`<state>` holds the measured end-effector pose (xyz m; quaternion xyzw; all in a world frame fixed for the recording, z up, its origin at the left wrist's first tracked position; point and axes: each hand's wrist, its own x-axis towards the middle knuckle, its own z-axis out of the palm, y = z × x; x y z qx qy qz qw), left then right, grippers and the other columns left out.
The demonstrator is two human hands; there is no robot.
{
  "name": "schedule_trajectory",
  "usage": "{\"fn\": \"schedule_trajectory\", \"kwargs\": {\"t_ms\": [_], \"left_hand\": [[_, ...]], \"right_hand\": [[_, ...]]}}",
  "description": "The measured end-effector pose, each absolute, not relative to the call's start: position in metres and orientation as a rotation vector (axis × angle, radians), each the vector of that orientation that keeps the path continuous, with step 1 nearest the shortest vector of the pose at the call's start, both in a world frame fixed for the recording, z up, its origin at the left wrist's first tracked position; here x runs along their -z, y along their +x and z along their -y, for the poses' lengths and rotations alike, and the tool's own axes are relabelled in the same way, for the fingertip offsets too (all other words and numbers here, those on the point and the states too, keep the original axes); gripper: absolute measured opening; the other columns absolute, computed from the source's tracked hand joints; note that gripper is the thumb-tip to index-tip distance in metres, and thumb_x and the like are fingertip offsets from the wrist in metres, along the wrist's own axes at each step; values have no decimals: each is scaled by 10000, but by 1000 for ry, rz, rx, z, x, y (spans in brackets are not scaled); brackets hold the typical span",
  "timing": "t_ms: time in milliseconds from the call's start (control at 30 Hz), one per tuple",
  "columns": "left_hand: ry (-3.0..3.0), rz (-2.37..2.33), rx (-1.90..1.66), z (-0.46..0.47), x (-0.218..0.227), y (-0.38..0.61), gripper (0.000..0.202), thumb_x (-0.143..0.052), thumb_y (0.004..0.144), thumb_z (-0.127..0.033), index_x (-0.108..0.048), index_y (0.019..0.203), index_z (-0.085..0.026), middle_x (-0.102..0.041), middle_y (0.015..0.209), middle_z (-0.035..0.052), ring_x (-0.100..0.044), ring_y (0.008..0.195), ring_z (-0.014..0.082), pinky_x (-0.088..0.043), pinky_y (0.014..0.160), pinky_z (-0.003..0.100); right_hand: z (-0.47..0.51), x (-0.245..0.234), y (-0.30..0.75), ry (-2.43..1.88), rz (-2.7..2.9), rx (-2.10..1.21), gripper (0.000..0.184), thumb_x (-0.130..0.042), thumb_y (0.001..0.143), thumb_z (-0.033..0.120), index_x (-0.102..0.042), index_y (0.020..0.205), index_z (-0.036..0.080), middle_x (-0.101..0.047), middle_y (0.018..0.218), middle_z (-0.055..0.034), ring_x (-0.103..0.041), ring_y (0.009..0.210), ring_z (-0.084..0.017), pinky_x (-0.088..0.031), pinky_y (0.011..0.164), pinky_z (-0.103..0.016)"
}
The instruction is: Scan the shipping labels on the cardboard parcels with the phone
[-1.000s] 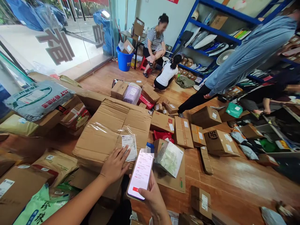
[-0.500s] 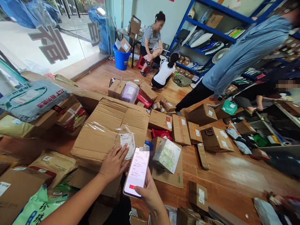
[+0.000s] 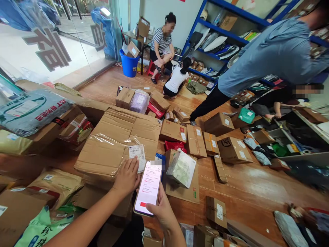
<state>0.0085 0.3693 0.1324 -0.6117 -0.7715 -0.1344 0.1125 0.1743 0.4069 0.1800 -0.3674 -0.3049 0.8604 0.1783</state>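
Observation:
A large brown cardboard box (image 3: 110,137) stands before me, its top creased and taped, with a white shipping label (image 3: 137,156) near the front right corner. My left hand (image 3: 128,176) lies on the box beside the label's lower edge, palm down, fingers stretched out and holding nothing. In my right hand (image 3: 161,207) is a smartphone (image 3: 147,188), tilted with its lit screen toward me. My right thumb rests on the lower part of the screen, by a red button. The small text cannot be read, and the fingers behind the phone are mostly hidden.
Several parcels cover the floor around me, among them a pale green-white box (image 3: 181,169) and an SF carton (image 3: 233,150). A grey plastic parcel (image 3: 33,108) lies at left. A person in a blue shirt (image 3: 259,65) stands at right; others sit or crouch near blue shelves (image 3: 231,34).
My left hand's fingers have drawn slightly closer together on the box. The person in blue leans further over at right. The view has shifted slightly; the phone stays in my right hand.

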Motion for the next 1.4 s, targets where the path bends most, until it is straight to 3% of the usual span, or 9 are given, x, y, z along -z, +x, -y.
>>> {"fn": "schedule_trajectory", "kwargs": {"t_ms": [200,700,900,1100,1400], "left_hand": [[-1788,2265,423,-369,-127,12,432,-500,765,-246,-640,1143,-90,-623,1267,85,-526,1085,263,-380,988,394],[-1863,2417,308,-366,-117,12,469,-498,795,-234,-558,1248,-129,-524,1376,106,-473,1166,251,-325,1050,390],[-1855,2465,283,-369,-120,12,472,-530,792,-289,-571,1239,-144,-508,1396,96,-488,1144,260,-341,1035,396],[-1857,2508,237,-373,-126,12,453,-499,777,-203,-584,1218,-146,-468,1435,81,-508,1134,268,-376,1005,420],[-1880,2458,229,-373,-125,8,410,-468,816,-191,-584,1204,-130,-420,1462,125,-519,1125,288,-373,992,448]], "right_hand": [[-408,-170,182,-1003,881,-2449,1054,-847,490,280,-202,1321,215,-534,1354,-190,-593,1146,-324,-459,957,-481],[-406,-171,175,-983,902,-2442,1029,-835,473,253,-222,1298,204,-502,1383,-199,-578,1168,-304,-454,973,-457],[-406,-171,174,-963,879,-2435,1038,-836,459,259,-224,1296,211,-558,1330,-179,-614,1114,-295,-476,947,-443],[-404,-174,173,-971,862,-2441,1089,-835,446,254,-187,1321,208,-583,1299,-175,-619,1106,-304,-491,926,-438],[-403,-179,173,-965,855,-2431,1002,-841,452,240,-285,1286,235,-601,1277,-137,-619,1100,-312,-484,915,-455]]}}
